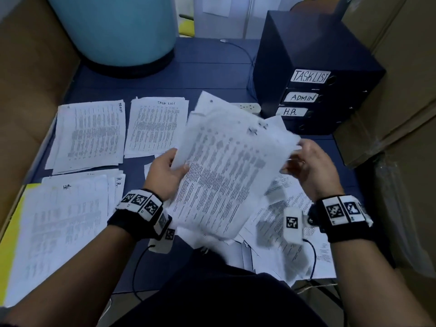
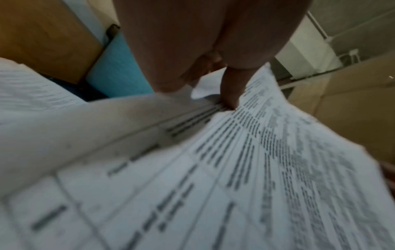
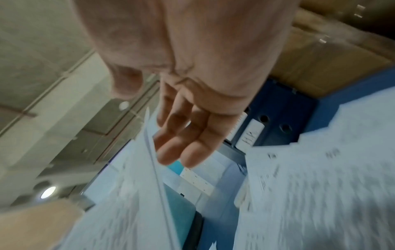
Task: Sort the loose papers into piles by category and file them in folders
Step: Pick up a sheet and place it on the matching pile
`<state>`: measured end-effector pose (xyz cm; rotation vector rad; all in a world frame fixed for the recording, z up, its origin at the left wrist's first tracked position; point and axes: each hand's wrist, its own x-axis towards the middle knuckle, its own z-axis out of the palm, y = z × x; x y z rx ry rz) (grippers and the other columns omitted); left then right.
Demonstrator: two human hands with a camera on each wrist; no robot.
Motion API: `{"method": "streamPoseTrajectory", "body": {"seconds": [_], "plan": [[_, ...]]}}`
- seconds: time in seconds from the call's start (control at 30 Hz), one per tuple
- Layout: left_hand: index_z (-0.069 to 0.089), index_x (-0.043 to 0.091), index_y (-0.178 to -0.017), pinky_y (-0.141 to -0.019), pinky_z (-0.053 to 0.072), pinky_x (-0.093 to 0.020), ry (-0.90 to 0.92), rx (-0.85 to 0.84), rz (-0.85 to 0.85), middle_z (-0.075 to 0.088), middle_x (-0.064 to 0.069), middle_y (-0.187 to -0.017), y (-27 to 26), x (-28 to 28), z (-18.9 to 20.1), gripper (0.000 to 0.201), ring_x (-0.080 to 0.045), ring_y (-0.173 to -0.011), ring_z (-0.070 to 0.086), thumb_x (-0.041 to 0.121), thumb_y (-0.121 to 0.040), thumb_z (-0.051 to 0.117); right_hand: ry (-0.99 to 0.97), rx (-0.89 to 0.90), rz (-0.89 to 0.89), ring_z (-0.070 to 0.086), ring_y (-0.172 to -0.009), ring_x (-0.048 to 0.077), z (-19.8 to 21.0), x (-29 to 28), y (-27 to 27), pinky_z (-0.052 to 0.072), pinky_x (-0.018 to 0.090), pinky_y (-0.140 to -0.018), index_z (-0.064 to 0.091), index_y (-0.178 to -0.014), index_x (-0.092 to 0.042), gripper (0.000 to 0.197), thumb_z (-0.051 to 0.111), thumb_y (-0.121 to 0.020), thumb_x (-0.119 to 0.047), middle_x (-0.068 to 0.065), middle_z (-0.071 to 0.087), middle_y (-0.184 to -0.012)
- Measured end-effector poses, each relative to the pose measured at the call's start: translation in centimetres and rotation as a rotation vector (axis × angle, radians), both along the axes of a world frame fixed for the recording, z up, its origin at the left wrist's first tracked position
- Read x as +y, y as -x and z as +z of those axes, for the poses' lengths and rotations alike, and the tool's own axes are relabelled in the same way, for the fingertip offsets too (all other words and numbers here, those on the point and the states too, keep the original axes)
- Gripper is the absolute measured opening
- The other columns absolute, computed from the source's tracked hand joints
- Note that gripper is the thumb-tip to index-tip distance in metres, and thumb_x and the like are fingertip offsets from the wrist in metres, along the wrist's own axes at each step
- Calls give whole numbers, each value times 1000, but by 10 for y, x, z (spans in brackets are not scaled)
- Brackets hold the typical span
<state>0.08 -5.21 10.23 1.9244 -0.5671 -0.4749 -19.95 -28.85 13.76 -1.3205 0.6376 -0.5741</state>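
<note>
Lying sorted, three paper piles [image 1: 92,135] beside four stacked folders [image 1: 313,90].

Dark blue counter [image 1: 212,72], seam lines across top. Large light-blue cylinder [image 1: 118,29] with black base at far left corner. Brown cardboard boxes [image 1: 401,79] stacked along right side, brown panel [image 1: 30,79] on left. White cable [image 1: 238,47] trailing at far edge. Pale wall [image 3: 42,42] visible from right wrist view.

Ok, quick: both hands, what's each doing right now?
Left hand: grips the raised sheets at their left edge, thumb on top.
Right hand: at the sheets' right edge, fingers straight; no clear grip.
</note>
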Motion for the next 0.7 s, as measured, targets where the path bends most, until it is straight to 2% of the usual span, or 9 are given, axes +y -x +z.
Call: {"method": "streamPoseTrajectory", "body": {"seconds": [0.07,0.13,0.23,0.33,0.43,0.5,0.57,0.6,0.7], "plan": [[53,21,-107,-67,51,-29,55,18,106,66,5,-84,-5,7,-1,26,-13,-74,62,8,-88,64,-110,7,51,66,-71,25,-16,11,-4,57,32,-68,53,-117,-21,58,76,-74,-54,7,70,-90],[46,26,-119,-64,50,-26,70,19,182,66,6,-85,-7,15,0,40,-13,-74,63,12,-87,66,-111,156,198,70,-81,33,-35,35,-12,58,37,-76,45,-127,-21,81,85,-62,-51,12,69,-103],[42,31,-128,-59,48,-20,123,85,236,68,4,-79,-10,29,-4,51,-8,-66,62,12,-87,66,-104,310,215,69,-87,35,-59,70,-37,53,45,-84,40,-132,-15,62,75,-82,-27,7,62,-98],[53,22,-121,-74,53,-29,137,122,257,69,3,-88,-17,50,-8,38,-10,-77,66,9,-87,66,-39,413,150,61,-91,22,-65,89,-66,51,37,-82,41,-133,-14,57,69,-87,-33,3,55,-105],[57,16,-106,-66,48,-22,99,126,272,66,3,-81,-23,78,-9,20,-3,-67,60,7,-89,63,14,484,296,53,-109,13,-66,115,-89,44,35,-94,40,-136,-20,56,67,-90,-37,-5,53,-124],[58,16,-107,-70,50,-26,103,148,308,68,-5,-88,-29,99,-11,20,-12,-75,62,9,-90,62,3,446,290,61,-94,4,-67,131,-104,51,29,-85,44,-129,-19,42,65,-93,-27,-4,60,-119],[59,16,-110,-78,51,-30,86,169,366,69,-4,-96,-37,125,-16,21,-18,-87,64,8,-91,61,-45,419,232,57,-58,-1,-69,143,-122,48,19,-54,42,-126,-15,35,60,-96,-17,0,62,-104],[60,14,-109,-79,50,-30,53,165,391,68,-2,-97,-40,137,-20,19,-20,-90,64,8,-91,60,-54,439,223,52,-49,4,-72,150,-131,43,21,-46,41,-127,-15,35,58,-97,-15,1,60,-96],[62,8,-109,-77,46,-31,-116,138,430,66,-7,-98,-52,177,-35,18,-28,-94,63,12,-91,59,35,530,367,55,-56,19,-86,180,-155,46,29,-53,54,-122,-13,27,58,-96,-17,6,66,-87]]}}
